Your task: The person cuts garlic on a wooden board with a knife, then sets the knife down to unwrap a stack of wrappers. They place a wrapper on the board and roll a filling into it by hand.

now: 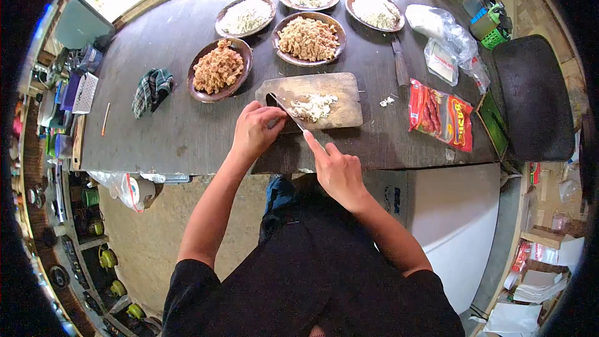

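Note:
My right hand (337,171) is closed on the handle of a knife (292,116), its index finger stretched along toward the blade. The blade slants up and left over the left part of a wooden cutting board (344,86). White chopped pieces (315,107) lie heaped on the board beside the blade. My left hand (257,130) is at the board's lower left corner with its fingers curled and pinched close to the blade. What those fingers hold, if anything, is hidden.
Plates of brown crispy fried pieces (218,70) and pale shredded food (248,16) stand beyond the board. To the right lie a second knife (400,62), a red sausage packet (440,116) and plastic bags (442,34). A checked cloth (151,90) lies left; a black chair (530,97) stands right.

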